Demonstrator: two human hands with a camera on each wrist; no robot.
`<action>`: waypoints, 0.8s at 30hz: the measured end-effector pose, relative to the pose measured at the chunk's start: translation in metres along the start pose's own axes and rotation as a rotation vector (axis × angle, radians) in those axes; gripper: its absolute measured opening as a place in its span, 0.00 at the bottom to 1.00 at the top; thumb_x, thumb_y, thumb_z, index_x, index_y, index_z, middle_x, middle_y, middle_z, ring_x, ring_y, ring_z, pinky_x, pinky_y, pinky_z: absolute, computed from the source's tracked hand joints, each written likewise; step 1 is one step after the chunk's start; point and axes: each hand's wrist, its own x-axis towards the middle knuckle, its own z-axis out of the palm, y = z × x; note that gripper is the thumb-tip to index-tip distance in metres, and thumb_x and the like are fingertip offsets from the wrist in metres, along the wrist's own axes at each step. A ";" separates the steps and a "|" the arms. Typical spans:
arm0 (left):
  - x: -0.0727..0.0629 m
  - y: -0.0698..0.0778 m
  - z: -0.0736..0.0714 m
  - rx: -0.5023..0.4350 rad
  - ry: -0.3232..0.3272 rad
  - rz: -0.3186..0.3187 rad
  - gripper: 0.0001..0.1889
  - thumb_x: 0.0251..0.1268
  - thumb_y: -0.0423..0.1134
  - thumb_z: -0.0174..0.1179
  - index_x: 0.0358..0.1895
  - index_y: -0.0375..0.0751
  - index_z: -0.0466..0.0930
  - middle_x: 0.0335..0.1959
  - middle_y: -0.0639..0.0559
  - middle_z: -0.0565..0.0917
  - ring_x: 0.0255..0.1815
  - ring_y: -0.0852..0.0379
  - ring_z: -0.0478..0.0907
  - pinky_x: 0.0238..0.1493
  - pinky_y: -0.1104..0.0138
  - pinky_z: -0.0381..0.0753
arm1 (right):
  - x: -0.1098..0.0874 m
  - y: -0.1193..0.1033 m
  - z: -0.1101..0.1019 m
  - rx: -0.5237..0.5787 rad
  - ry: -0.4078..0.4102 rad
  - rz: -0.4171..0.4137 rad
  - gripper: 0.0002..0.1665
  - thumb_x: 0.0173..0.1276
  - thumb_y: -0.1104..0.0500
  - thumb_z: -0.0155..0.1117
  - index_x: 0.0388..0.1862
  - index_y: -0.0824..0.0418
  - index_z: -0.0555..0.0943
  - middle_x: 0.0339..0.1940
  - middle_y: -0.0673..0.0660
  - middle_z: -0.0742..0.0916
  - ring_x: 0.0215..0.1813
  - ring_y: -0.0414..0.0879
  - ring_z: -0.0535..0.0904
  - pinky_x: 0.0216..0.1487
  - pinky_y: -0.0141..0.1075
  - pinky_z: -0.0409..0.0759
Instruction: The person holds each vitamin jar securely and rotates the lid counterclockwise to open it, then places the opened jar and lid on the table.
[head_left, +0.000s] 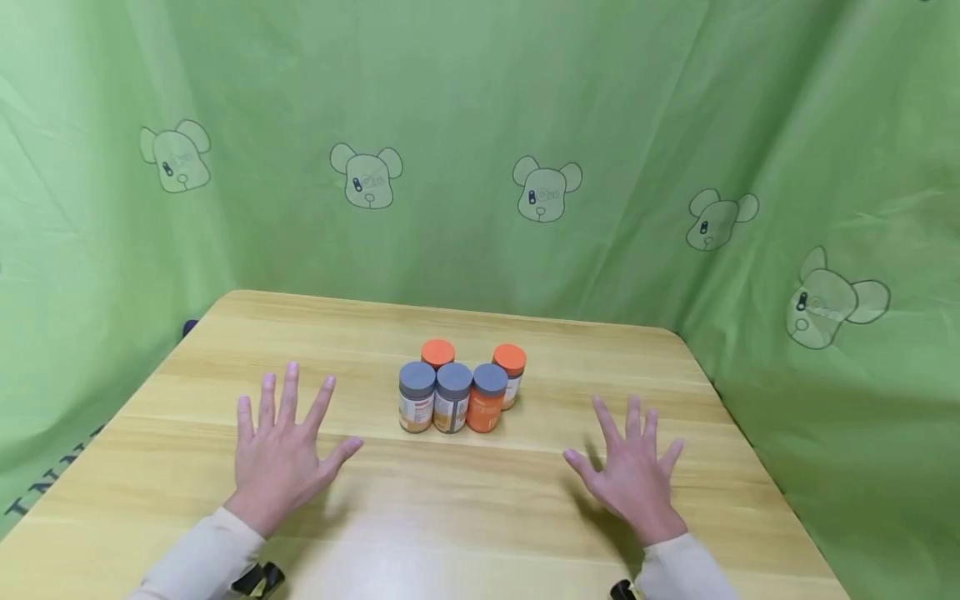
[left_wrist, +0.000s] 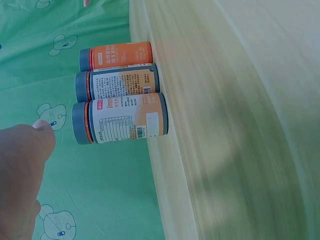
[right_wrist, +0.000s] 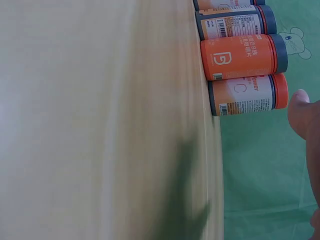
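Several small supplement bottles stand upright in a cluster mid-table. Three grey-capped ones form the front row: a left bottle (head_left: 417, 398), a middle bottle (head_left: 452, 400) and an orange bottle (head_left: 486, 400). Behind them are two with orange caps, a back left bottle (head_left: 437, 352), mostly hidden, and a back right bottle (head_left: 511, 373). My left hand (head_left: 279, 462) is spread flat to the left of the cluster, apart from it. To the right, my right hand (head_left: 632, 475) also has its fingers spread and holds nothing. Both hands cast shadows on the table.
The light wood table (head_left: 450, 517) has rounded far corners. A green curtain (head_left: 465, 100) printed with bear heads hangs behind it and along both sides. Black straps (head_left: 258, 578) show at the sleeve cuffs.
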 end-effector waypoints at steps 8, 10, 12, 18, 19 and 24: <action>0.009 0.010 0.005 -0.021 -0.020 0.000 0.46 0.61 0.74 0.46 0.77 0.51 0.53 0.77 0.33 0.40 0.74 0.30 0.35 0.68 0.39 0.26 | 0.029 -0.014 0.008 0.078 -0.025 -0.056 0.53 0.63 0.29 0.56 0.79 0.48 0.50 0.76 0.73 0.47 0.73 0.75 0.39 0.59 0.75 0.29; 0.011 0.014 0.005 -0.030 -0.017 0.006 0.46 0.61 0.74 0.45 0.77 0.52 0.53 0.77 0.34 0.40 0.75 0.30 0.35 0.68 0.40 0.26 | 0.038 -0.019 0.010 0.109 -0.026 -0.083 0.52 0.63 0.30 0.57 0.79 0.47 0.50 0.77 0.72 0.47 0.74 0.73 0.40 0.61 0.74 0.30; 0.013 0.019 0.006 -0.035 -0.005 0.015 0.46 0.61 0.75 0.44 0.76 0.51 0.54 0.77 0.33 0.40 0.75 0.30 0.36 0.68 0.40 0.26 | 0.046 -0.025 0.011 0.157 -0.018 -0.127 0.52 0.63 0.33 0.60 0.79 0.48 0.51 0.77 0.71 0.48 0.75 0.72 0.41 0.64 0.72 0.33; 0.018 0.034 0.005 -0.066 0.002 0.048 0.46 0.61 0.75 0.43 0.77 0.51 0.53 0.77 0.33 0.40 0.74 0.29 0.37 0.69 0.41 0.29 | 0.069 -0.040 0.019 0.268 -0.045 -0.253 0.51 0.64 0.41 0.65 0.79 0.49 0.50 0.77 0.69 0.51 0.75 0.68 0.49 0.70 0.63 0.43; 0.019 0.037 0.005 -0.076 -0.001 0.053 0.46 0.61 0.75 0.44 0.77 0.51 0.53 0.77 0.33 0.40 0.74 0.30 0.38 0.69 0.41 0.31 | 0.073 -0.042 0.020 0.280 -0.058 -0.253 0.51 0.64 0.42 0.65 0.79 0.48 0.49 0.77 0.69 0.51 0.74 0.68 0.51 0.69 0.63 0.47; 0.021 0.053 0.008 -0.126 -0.015 0.087 0.46 0.60 0.73 0.48 0.77 0.51 0.52 0.77 0.33 0.41 0.75 0.31 0.40 0.70 0.42 0.44 | 0.088 -0.049 0.027 0.355 -0.122 -0.214 0.52 0.66 0.47 0.65 0.79 0.42 0.45 0.78 0.65 0.50 0.69 0.70 0.60 0.64 0.63 0.60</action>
